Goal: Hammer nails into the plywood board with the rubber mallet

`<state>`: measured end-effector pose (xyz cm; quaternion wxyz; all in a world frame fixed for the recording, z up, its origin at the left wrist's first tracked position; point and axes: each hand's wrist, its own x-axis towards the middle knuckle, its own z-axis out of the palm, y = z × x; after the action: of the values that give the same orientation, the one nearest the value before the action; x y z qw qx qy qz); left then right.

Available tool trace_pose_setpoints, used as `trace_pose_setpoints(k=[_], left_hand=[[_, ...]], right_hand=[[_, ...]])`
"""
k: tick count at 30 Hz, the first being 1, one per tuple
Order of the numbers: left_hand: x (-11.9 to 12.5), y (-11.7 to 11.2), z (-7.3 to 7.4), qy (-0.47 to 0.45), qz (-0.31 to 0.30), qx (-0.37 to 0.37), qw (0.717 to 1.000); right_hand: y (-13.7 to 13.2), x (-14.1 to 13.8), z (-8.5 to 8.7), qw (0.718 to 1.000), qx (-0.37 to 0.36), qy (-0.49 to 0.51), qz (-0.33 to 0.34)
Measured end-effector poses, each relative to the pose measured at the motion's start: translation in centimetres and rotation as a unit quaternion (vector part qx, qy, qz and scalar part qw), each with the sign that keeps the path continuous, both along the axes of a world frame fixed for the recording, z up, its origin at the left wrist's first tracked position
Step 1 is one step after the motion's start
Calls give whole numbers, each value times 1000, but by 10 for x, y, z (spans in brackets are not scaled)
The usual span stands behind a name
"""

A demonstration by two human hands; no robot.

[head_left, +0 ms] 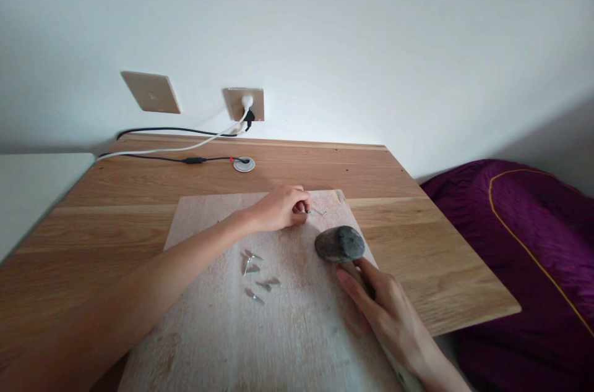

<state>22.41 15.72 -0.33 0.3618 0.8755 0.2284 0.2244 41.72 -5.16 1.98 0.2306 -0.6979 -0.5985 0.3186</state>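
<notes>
1. Two hands low over a board [278, 330] lying on the bench [116, 206].
2. Left hand [281, 208]: curled, fingertips pinched on a nail [310, 211] close to the board's far edge, just short of its far right corner.
3. Right hand [390, 311]: closed round the handle of a hammer [340, 243], forefinger stretched along it. Head right of the nail and nearer the body, apart from it; on the board or just above it, cannot tell.
4. Loose nails [254, 262] scattered mid-board between the forearms, apart from both hands.
5. Board's right edge just beside the right hand; beyond it a band of bench, then the bench edge and purple bedding [510, 243].
6. Left of the board: a wide stretch of open bench.
7. Behind the board: a strip of bench, then cables [176, 160] and a grommet [244, 164] near the wall.
</notes>
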Motion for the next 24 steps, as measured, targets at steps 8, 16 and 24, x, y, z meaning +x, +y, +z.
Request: trace_pose_setpoints(k=[8, 16, 24], left_hand=[[-1, -1, 0, 8, 1, 1, 1000], [-1, 0, -5, -17, 15, -23, 999], [-2, -1, -7, -29, 17, -26, 999]], right_hand=[[1, 0, 1, 1000, -17, 4, -5], [0, -1, 3, 1000, -17, 8, -6], [1, -2, 3, 999, -31, 4, -8]])
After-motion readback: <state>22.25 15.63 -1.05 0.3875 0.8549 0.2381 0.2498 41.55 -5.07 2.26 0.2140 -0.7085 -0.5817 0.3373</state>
